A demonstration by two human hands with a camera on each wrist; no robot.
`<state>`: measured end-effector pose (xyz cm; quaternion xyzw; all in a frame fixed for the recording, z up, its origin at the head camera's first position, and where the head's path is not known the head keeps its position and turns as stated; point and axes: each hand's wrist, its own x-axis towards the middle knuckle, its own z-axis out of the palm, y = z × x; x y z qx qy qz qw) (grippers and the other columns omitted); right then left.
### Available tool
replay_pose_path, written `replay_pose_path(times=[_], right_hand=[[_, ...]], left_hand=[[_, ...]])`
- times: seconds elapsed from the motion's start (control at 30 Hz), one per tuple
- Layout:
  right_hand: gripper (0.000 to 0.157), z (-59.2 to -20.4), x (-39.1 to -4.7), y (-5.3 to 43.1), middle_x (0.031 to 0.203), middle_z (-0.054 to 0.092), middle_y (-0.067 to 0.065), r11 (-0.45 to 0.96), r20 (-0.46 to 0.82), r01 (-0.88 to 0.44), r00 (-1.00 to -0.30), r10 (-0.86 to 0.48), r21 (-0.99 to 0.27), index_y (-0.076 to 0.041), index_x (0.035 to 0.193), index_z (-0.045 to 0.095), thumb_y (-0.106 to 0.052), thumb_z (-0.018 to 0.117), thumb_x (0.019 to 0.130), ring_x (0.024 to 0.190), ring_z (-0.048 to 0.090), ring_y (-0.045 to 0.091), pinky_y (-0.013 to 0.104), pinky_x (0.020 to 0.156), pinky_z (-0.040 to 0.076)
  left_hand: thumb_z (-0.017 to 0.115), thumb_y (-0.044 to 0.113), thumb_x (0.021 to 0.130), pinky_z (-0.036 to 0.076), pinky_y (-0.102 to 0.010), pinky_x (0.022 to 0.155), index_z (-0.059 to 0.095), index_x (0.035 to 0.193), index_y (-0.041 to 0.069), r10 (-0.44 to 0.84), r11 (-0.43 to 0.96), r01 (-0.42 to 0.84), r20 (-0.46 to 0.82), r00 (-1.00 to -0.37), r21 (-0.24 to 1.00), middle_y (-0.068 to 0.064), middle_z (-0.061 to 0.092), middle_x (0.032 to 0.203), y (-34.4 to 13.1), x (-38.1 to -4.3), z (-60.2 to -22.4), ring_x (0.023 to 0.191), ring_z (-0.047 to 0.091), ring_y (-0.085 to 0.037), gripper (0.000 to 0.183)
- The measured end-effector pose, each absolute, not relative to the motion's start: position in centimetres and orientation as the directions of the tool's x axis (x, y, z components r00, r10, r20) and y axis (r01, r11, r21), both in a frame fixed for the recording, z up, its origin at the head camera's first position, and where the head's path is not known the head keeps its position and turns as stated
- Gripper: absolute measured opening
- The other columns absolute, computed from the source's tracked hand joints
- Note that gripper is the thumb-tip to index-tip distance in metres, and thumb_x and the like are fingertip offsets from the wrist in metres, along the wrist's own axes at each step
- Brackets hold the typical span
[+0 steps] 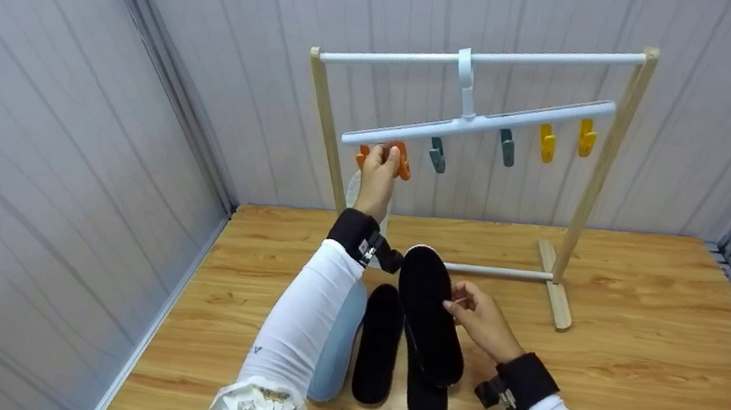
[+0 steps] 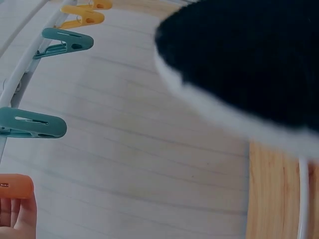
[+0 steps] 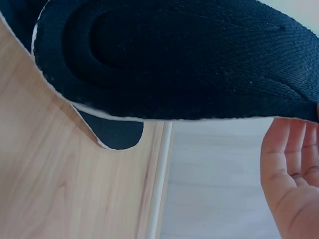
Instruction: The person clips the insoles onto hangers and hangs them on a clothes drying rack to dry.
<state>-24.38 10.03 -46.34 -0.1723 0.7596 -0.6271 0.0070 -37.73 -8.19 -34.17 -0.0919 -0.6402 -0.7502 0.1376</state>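
My left hand (image 1: 377, 182) is raised to the hanger and pinches an orange clip (image 1: 404, 160) near its left end; in the left wrist view its fingers lie against that orange clip (image 2: 17, 186). My right hand (image 1: 481, 320) holds a black insole (image 1: 429, 314) by its edge, lifted over the floor. The right wrist view shows this insole's dark textured face (image 3: 189, 64) and pale rim, with the right hand (image 3: 294, 174) at its edge. A whitish insole (image 1: 354, 189) hangs behind my left hand, mostly hidden.
A white hanger (image 1: 513, 120) hangs from a wood-and-white rack (image 1: 596, 166), bearing green clips (image 1: 506, 147) and yellow clips (image 1: 546, 143). On the wooden surface (image 1: 637, 358) lie a light blue insole (image 1: 336, 351), a black insole (image 1: 378, 350) and another black insole (image 1: 427, 403), partly covered.
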Motion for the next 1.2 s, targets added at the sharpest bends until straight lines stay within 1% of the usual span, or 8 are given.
replay_pose_path(times=[0.13, 0.23, 0.47, 0.63, 0.77, 0.83, 1.0, 1.2], right_hand=[[0.013, -46.1, -25.0, 9.8, 0.090, 0.057, 0.019, 0.146, 0.203, -0.252, -0.937, -0.284, -0.957, 0.010, 0.101, 0.053, 0.005, 0.056, 0.090, 0.078, 0.055, 0.025, 0.035, 0.068, 0.052], [0.015, -46.5, -25.9, 9.8, 0.092, 0.057, 0.017, 0.121, 0.204, -0.246, -0.938, -0.281, -0.962, 0.010, 0.103, 0.052, 0.004, 0.056, 0.090, 0.079, 0.056, 0.026, 0.035, 0.068, 0.053], [0.016, -48.3, -28.4, 9.8, 0.092, 0.058, 0.014, 0.122, 0.228, -0.264, -0.941, -0.248, -0.957, 0.007, 0.104, 0.055, 0.000, 0.058, 0.090, 0.075, 0.055, 0.017, 0.031, 0.065, 0.052], [0.016, -48.4, -29.4, 9.5, 0.090, 0.058, 0.013, 0.144, 0.239, -0.277, -0.942, -0.236, -0.950, 0.006, 0.102, 0.056, -0.002, 0.060, 0.089, 0.074, 0.055, 0.015, 0.031, 0.064, 0.052], [0.016, -48.0, -30.0, 9.3, 0.090, 0.059, 0.014, 0.183, 0.245, -0.286, -0.944, -0.220, -0.940, 0.006, 0.103, 0.057, -0.002, 0.061, 0.089, 0.073, 0.054, 0.014, 0.031, 0.064, 0.052], [0.016, -47.6, -30.2, 9.2, 0.092, 0.059, 0.016, 0.194, 0.244, -0.286, -0.946, -0.213, -0.938, 0.006, 0.103, 0.057, -0.002, 0.061, 0.089, 0.073, 0.054, 0.015, 0.034, 0.065, 0.052], [0.016, -45.2, -29.5, 8.8, 0.094, 0.059, 0.022, 0.194, 0.243, -0.287, -0.944, -0.222, -0.938, 0.011, 0.103, 0.056, 0.003, 0.058, 0.089, 0.078, 0.056, 0.025, 0.040, 0.067, 0.052], [0.017, -43.4, -29.1, 8.7, 0.096, 0.057, 0.026, 0.209, 0.231, -0.285, -0.941, -0.249, -0.935, 0.013, 0.103, 0.055, 0.004, 0.056, 0.089, 0.081, 0.056, 0.031, 0.027, 0.065, 0.050]], left_hand=[[0.041, 0.010, 0.101, 0.038, -0.021, 0.073, 0.047, 0.095, 0.002, -0.116, -0.130, 0.299, 0.285, -0.951, 0.945, -0.003, 0.048, 0.076, -8.0, -37.8, -34.0, 0.072, 0.047, -0.013, 0.012], [0.041, 0.011, 0.101, 0.037, -0.021, 0.071, 0.045, 0.092, 0.004, -0.139, -0.102, 0.280, 0.265, -0.954, 0.955, -0.002, 0.048, 0.079, -7.8, -37.8, -33.7, 0.075, 0.047, -0.012, 0.012], [0.042, 0.015, 0.101, 0.037, -0.023, 0.069, 0.046, 0.094, 0.004, -0.153, -0.054, 0.234, 0.223, -0.963, 0.971, -0.004, 0.049, 0.077, -7.8, -38.1, -33.4, 0.071, 0.047, -0.014, 0.014], [0.045, 0.014, 0.100, 0.037, -0.020, 0.068, 0.049, 0.100, 0.002, -0.200, -0.002, 0.234, 0.229, -0.953, 0.972, -0.001, 0.048, 0.078, -7.9, -38.2, -33.5, 0.074, 0.047, -0.012, 0.013], [0.046, 0.013, 0.100, 0.036, -0.020, 0.064, 0.049, 0.101, 0.000, -0.217, 0.007, 0.266, 0.261, -0.941, 0.964, -0.001, 0.046, 0.068, -7.9, -38.4, -33.7, 0.065, 0.046, -0.012, 0.014], [0.046, 0.013, 0.100, 0.036, -0.020, 0.062, 0.050, 0.101, 0.000, -0.224, 0.008, 0.280, 0.275, -0.935, 0.960, -0.001, 0.045, 0.063, -7.9, -38.4, -33.8, 0.062, 0.045, -0.012, 0.013], [0.047, 0.012, 0.099, 0.036, -0.019, 0.062, 0.050, 0.096, 0.000, -0.238, -0.009, 0.300, 0.289, -0.927, 0.954, 0.000, 0.046, 0.067, -7.9, -38.6, -33.7, 0.064, 0.045, -0.010, 0.012], [0.046, 0.014, 0.100, 0.034, -0.021, 0.059, 0.049, 0.091, 0.003, -0.213, -0.027, 0.271, 0.259, -0.942, 0.962, -0.001, 0.046, 0.062, -7.9, -38.6, -33.6, 0.057, 0.044, -0.012, 0.014]])
